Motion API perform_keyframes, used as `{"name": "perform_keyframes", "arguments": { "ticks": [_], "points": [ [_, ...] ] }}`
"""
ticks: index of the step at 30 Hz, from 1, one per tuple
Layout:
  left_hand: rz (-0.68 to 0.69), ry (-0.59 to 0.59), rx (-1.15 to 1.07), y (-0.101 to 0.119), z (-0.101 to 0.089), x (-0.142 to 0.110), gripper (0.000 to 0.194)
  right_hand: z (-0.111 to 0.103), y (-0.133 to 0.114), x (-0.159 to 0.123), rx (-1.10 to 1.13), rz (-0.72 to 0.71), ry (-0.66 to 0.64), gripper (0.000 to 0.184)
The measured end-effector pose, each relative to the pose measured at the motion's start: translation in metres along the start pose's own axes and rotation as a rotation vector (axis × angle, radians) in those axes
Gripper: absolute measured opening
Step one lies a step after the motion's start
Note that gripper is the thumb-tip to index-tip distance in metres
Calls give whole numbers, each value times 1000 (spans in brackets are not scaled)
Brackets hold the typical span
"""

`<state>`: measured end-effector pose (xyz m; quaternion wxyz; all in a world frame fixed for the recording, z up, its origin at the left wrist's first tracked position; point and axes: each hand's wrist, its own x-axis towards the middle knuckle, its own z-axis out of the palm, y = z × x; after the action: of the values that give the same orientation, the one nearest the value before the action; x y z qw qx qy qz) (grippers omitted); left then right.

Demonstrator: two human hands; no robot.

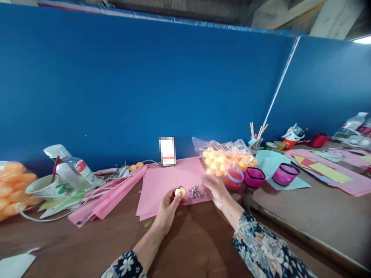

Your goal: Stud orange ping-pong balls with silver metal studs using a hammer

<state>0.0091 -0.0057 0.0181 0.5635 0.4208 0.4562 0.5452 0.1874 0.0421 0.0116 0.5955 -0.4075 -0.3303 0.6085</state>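
My left hand (169,208) is closed around a small yellow-orange ball (180,192), thumb in front; the ball has a dark patch at its top. Just right of it, a little pile of shiny silver beads or bells (196,192), too small to tell which, lies on pink paper sheets (165,179). Beside the pile is my right hand (217,191), its slightly blurred fingers stretched out and apart, with nothing visible in them. Behind that hand lies a clear plastic bag (226,158) full of similar orange balls.
Red and magenta cups (254,177) stand right of the bag. A phone-like upright object (167,151), partly pixelated, leans on the blue partition (145,85). Leftward are folded pink strips (116,193), a plastic bottle (78,170), cables and another ball bag (16,189). Coloured paper (324,170) lies right.
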Motion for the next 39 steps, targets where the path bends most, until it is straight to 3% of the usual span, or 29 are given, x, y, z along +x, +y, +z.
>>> {"name": "perform_keyframes", "arguments": {
  "ticks": [6,12,14,16,19,22,25,28,34,39],
  "points": [
    [-1,-35,11,-3,-4,1,45,-2,5,-1,11,-3,24,33],
    [6,-8,20,1,0,-1,44,-3,6,-2,58,36,-51,32],
    [-7,0,25,2,0,-2,45,-4,6,-2,-16,-4,-59,32],
    [-21,-3,28,1,0,-2,46,-5,5,-2,-235,-127,-52,33],
    [-1,-16,19,-1,-2,0,47,-6,5,-6,-762,-429,-66,31],
    [12,-17,10,-3,-2,2,47,-3,8,-12,-1196,-666,-200,33],
    [3,-10,13,-4,-2,2,48,1,9,-16,-1408,-756,-347,30],
    [8,-27,37,-4,-3,2,47,3,6,-16,-1463,-740,-376,25],
    [16,-61,57,-12,-8,5,45,-3,2,-13,-1396,-638,-264,23],
    [26,-78,76,-17,-10,7,44,-5,5,-11,-1359,-667,-186,26]
  ]
}}
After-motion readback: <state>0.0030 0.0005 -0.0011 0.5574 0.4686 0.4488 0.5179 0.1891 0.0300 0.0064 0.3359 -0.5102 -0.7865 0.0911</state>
